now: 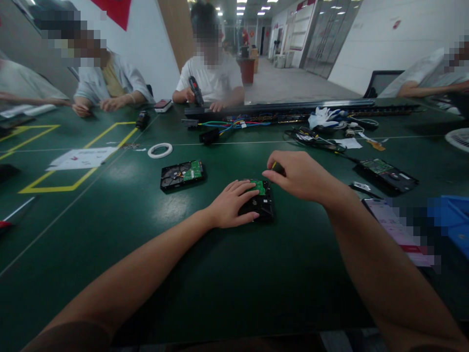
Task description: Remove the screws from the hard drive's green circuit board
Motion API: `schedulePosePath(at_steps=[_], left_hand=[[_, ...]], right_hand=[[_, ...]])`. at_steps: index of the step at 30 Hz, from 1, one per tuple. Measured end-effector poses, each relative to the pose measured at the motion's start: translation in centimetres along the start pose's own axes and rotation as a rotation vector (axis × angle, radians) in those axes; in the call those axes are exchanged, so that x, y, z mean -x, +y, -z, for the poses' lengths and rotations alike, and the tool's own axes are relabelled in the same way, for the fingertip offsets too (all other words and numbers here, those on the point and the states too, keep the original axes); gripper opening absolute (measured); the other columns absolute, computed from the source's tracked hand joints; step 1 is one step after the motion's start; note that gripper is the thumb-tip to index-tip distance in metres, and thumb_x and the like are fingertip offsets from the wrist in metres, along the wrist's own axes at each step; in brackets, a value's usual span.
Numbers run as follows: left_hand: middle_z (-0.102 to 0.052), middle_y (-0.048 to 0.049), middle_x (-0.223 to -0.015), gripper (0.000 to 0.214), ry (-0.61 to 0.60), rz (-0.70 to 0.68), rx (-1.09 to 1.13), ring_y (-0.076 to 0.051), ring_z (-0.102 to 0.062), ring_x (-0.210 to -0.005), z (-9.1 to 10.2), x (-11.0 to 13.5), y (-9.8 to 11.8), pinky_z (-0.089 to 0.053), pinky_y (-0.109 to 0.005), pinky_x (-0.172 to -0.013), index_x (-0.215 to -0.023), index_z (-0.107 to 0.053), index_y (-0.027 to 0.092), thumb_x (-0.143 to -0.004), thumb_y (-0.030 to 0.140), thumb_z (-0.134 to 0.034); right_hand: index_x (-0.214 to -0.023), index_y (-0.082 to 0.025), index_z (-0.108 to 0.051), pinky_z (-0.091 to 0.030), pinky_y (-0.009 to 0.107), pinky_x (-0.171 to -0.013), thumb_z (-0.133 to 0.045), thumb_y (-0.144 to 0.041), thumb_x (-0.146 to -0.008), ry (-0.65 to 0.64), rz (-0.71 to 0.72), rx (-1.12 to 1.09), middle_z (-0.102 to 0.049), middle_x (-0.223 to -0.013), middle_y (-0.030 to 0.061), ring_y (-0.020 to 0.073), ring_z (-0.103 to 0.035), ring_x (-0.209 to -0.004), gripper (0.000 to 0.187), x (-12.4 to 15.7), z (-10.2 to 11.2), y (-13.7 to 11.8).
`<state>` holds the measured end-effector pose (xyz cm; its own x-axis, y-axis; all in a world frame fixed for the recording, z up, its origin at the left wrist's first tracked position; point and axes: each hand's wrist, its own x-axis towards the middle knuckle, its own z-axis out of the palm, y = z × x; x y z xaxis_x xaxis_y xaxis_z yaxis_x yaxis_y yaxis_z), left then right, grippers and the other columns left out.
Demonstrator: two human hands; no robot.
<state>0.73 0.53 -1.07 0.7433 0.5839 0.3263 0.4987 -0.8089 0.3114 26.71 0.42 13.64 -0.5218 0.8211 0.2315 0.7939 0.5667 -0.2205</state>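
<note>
A black hard drive (266,204) with a green circuit board lies in front of me, board side up. Across its left part rests my left hand (234,203), fingers spread and flat, covering some of the board. My right hand (298,173) is closed around a screwdriver (278,168) with a dark and yellow handle, above the drive's far right corner. The screwdriver's tip is too small to make out, so I cannot tell whether it touches a screw. Left of my hands sits a second hard drive (182,175), its green board also showing.
A third hard drive (386,175) and a phone (401,232) lie to the right, near a blue bin (452,220). Tape roll (160,150), cables (234,125) and gloves (326,118) are farther back. Opposite, a person (210,78) holds a power screwdriver (196,90).
</note>
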Motion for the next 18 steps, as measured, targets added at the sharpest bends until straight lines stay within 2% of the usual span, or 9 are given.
schedulePosePath(at_steps=[3, 5, 10, 15, 18], left_hand=[[-0.051, -0.0185, -0.172, 0.073, 0.000, 0.006, 0.001, -0.044, -0.044, -0.163, -0.03, 0.00, -0.03, -0.032, -0.072, -0.135, -0.164, -0.055, 0.024, -0.105, 0.067, -0.065], [-0.051, -0.0179, -0.172, 0.072, -0.001, 0.009, 0.005, -0.044, -0.044, -0.163, -0.05, 0.01, -0.04, -0.032, -0.072, -0.135, -0.163, -0.055, 0.025, -0.105, 0.067, -0.065], [-0.051, -0.0189, -0.173, 0.072, 0.003, 0.001, -0.001, -0.043, -0.044, -0.164, -0.04, 0.01, 0.02, -0.032, -0.071, -0.135, -0.163, -0.056, 0.022, -0.107, 0.066, -0.063], [-0.051, -0.0180, -0.172, 0.072, 0.005, 0.005, 0.008, -0.043, -0.043, -0.164, -0.02, 0.02, 0.06, -0.031, -0.071, -0.136, -0.163, -0.055, 0.024, -0.106, 0.066, -0.064], [-0.051, -0.0184, -0.172, 0.073, 0.002, 0.004, 0.008, -0.044, -0.043, -0.164, -0.04, 0.03, -0.02, -0.031, -0.071, -0.136, -0.163, -0.056, 0.023, -0.106, 0.067, -0.064]], right_hand=[[-0.123, -0.016, -0.068, -0.050, 0.041, -0.089, -0.058, -0.023, -0.100, -0.011, -0.036, -0.007, -0.079, -0.119, 0.0179, 0.0306, -0.072, -0.103, 0.026, 0.30, 0.10, -0.16], [-0.123, -0.016, -0.068, -0.050, 0.041, -0.093, -0.057, -0.019, -0.098, -0.014, -0.017, -0.012, -0.079, -0.122, 0.0179, 0.0306, -0.072, -0.107, 0.028, 0.42, 0.23, -0.18], [-0.120, -0.019, -0.070, -0.052, 0.038, -0.088, -0.063, -0.027, -0.099, -0.021, 0.014, -0.037, -0.081, -0.114, 0.0127, 0.0280, -0.074, -0.097, 0.023, 0.34, 0.39, -0.33], [-0.122, -0.019, -0.070, -0.052, 0.042, -0.089, -0.064, -0.035, -0.103, -0.019, -0.060, 0.037, -0.082, -0.114, 0.0150, 0.0331, -0.076, -0.102, 0.026, 0.25, 0.24, -0.18], [-0.128, -0.017, -0.069, -0.052, 0.042, -0.094, -0.064, -0.029, -0.099, -0.031, -0.023, 0.002, -0.081, -0.122, 0.0170, 0.0333, -0.076, -0.108, 0.031, 0.34, 0.29, 0.15]])
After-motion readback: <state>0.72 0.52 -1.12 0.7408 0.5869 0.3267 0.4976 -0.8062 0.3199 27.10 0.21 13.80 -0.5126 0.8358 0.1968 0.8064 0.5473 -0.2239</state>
